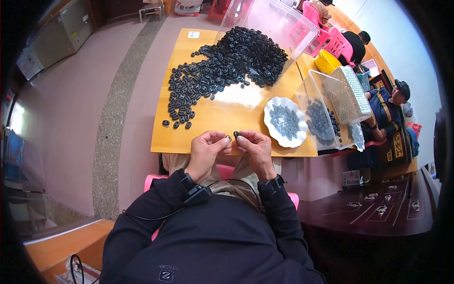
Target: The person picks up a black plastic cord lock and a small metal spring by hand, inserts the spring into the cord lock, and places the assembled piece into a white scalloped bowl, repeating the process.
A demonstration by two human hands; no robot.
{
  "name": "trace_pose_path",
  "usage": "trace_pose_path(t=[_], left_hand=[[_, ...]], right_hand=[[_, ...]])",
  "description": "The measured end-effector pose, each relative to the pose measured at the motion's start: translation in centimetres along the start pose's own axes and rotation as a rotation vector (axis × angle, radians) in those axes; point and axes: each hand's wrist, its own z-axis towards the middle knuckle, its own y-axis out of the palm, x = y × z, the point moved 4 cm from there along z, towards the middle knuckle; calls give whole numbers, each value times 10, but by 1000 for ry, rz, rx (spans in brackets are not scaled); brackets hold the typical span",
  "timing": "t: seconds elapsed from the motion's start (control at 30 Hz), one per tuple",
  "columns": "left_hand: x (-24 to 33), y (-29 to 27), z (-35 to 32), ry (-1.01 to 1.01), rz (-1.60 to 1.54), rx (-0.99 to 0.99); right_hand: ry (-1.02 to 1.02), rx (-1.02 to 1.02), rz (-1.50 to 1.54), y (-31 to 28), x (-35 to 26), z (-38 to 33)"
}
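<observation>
L hand [204,152] pinches small pc [228,137], R hand [257,149] blk pc [237,134], prob. fitting step; next needs careful align.

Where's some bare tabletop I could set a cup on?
The widest bare patch of wooden table lies between the black pieces, the scalloped plate and your right hand. Another is the near-left corner, left of your left hand. Crowded: the far side and the right, by the clear bin.

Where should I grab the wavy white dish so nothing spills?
I'd probably grip the wavy white dish by its left rim, coming from the left: the clear plastic bin crowds its right side, and the rim shows bare around the small gray pieces.
</observation>
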Motion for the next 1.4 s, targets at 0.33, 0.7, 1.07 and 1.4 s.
trace_pose_path(t=[0.33,0.7,1.07,1.4], left_hand=[[-1,0,-1,-22,-4,-6],[-2,0,-1,-29,10,-14],[-2,1,-2,-25,39,-10],[-5,0,-1,-27,45,-16]], right_hand=[[-42,-25,-37,3,0,-3],[-34,8,-36,2,0,-3],[-22,-31,-71,0,2,-2],[29,-64,-13,6,-2,-4]])
